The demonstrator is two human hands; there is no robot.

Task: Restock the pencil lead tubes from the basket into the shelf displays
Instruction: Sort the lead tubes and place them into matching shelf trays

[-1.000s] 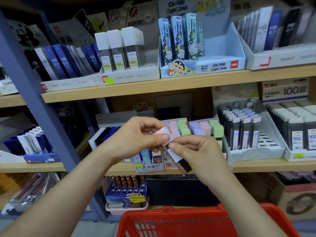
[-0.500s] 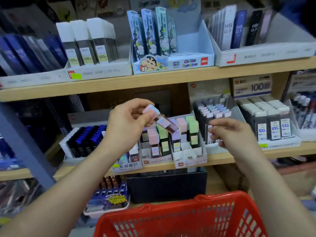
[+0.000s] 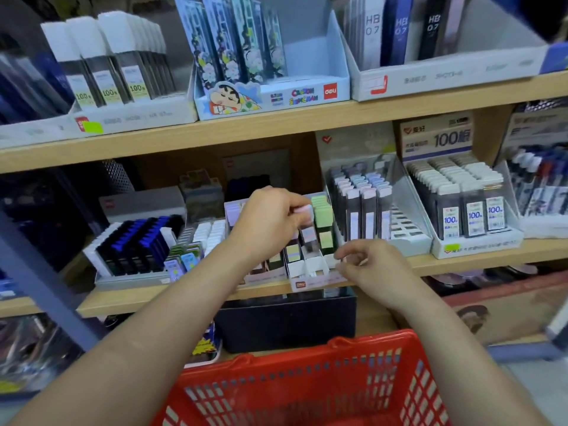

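Note:
My left hand [image 3: 267, 222] pinches a pink-capped pencil lead tube [image 3: 307, 229] by its cap and holds it upright in a middle slot of the white display box [image 3: 310, 282] on the middle shelf. Green-capped tubes [image 3: 322, 215] stand in the slot just right of it. At the box's front right corner hovers my right hand [image 3: 367, 265], fingers loosely curled and holding nothing. The red basket [image 3: 307, 385] sits at the bottom of the view below both arms; its contents are hidden.
Right of the box stand a clear display of dark tubes [image 3: 362, 207] and a "100" lead display [image 3: 464, 210]. A blue-capped tube display [image 3: 138, 244] is at left. More lead boxes line the upper shelf [image 3: 276, 127]. A dark box [image 3: 285, 321] sits beneath.
My left hand has carried the pink-capped tube down and right into the display box and turned it upright. My right hand has moved down to the box's front corner.

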